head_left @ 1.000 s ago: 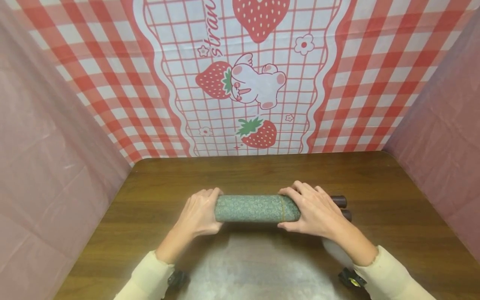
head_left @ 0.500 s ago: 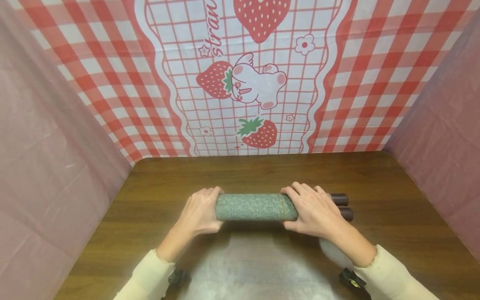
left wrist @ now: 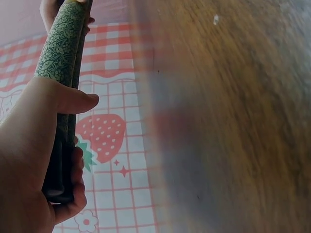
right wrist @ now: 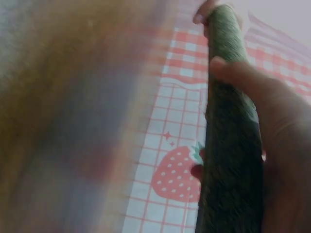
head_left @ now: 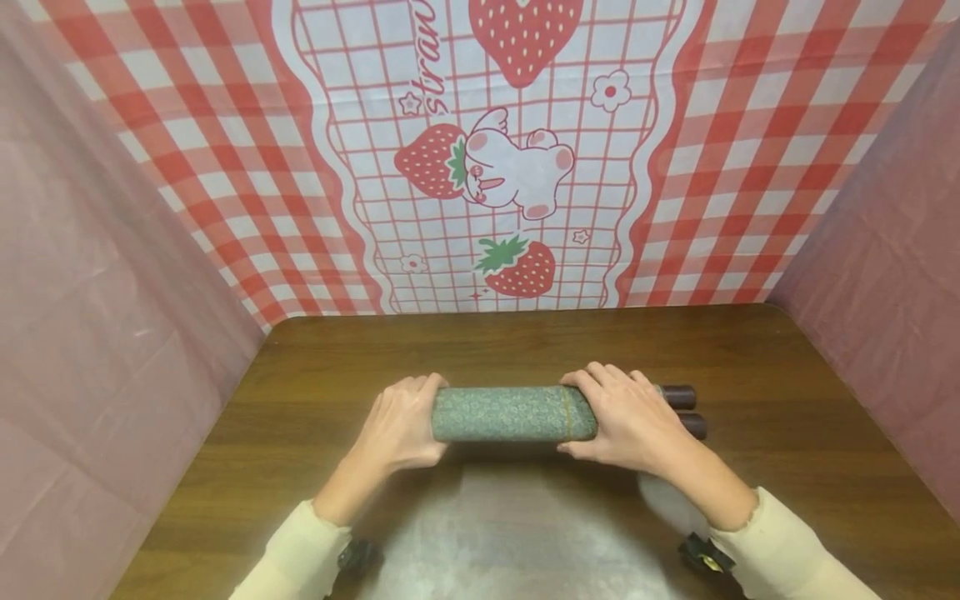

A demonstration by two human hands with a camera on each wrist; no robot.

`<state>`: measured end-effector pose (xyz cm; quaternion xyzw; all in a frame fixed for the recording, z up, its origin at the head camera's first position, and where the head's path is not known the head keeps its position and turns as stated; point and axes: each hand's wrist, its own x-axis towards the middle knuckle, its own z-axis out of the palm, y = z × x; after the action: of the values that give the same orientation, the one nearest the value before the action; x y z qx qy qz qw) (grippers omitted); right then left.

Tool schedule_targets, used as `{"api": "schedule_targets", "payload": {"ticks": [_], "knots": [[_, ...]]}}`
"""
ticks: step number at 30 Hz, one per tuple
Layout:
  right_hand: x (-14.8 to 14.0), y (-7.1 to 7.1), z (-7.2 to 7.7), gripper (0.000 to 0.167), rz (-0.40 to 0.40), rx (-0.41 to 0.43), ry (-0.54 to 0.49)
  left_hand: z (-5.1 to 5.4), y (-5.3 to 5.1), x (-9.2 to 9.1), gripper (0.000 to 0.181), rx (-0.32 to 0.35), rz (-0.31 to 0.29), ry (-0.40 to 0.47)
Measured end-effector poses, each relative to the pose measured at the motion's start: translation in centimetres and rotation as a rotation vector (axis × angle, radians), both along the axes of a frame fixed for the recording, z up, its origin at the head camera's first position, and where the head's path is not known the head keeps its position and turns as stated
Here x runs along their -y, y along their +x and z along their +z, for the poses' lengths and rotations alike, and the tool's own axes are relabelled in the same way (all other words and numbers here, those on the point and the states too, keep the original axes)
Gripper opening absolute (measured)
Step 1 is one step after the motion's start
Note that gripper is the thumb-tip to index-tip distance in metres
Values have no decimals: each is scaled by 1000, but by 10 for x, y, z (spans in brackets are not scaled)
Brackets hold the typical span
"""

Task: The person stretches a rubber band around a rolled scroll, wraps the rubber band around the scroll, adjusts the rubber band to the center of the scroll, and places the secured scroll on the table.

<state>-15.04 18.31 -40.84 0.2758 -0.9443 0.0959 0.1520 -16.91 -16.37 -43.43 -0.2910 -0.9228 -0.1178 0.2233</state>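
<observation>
A rolled-up scroll [head_left: 498, 414] in green patterned covering lies level across both hands, above the table. Two dark brown rod ends [head_left: 690, 427] stick out side by side past the right hand. My left hand [head_left: 402, 423] grips the scroll's left end; in the left wrist view its fingers curl round a dark rod end [left wrist: 59, 187]. Around the right part, near a thin yellowish line, my right hand [head_left: 626, 421] holds the scroll with thumb below and fingers over the top. The right wrist view shows the scroll [right wrist: 228, 43] running away toward the other hand.
The brown wooden table [head_left: 525, 346] spreads below, with a bright reflection near the front. A red-and-white strawberry cloth [head_left: 480, 150] hangs at the back. Pink sheets [head_left: 90, 333] hang at both sides. Small dark devices [head_left: 707, 553] sit at the sleeve cuffs.
The scroll has risen very slightly and its rod ends have moved a touch to the right. Both hands keep their hold, with the right thumb and fingers shifting a little.
</observation>
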Motion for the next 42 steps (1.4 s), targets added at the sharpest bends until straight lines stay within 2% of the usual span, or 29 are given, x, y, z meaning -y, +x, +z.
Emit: {"api": "schedule_targets", "payload": {"ticks": [4, 8, 19, 25, 30, 42], "knots": [[-5, -1, 3, 80, 53, 47, -53, 0, 0, 2, 64, 3, 12, -6], [-5, -1, 2, 77, 78, 31, -58, -1, 0, 3, 63, 9, 10, -10], [0, -2, -5, 78, 42, -34, -33, -1, -1, 1, 62, 0, 4, -18], [-1, -1, -3, 85, 11, 11, -19, 1, -1, 0, 63, 1, 5, -20], [2, 1, -2, 81, -12, 4, 10, 0, -2, 0, 63, 14, 2, -10], [7, 1, -6, 82, 5, -59, -8, 1, -2, -4, 62, 8, -6, -6]]}}
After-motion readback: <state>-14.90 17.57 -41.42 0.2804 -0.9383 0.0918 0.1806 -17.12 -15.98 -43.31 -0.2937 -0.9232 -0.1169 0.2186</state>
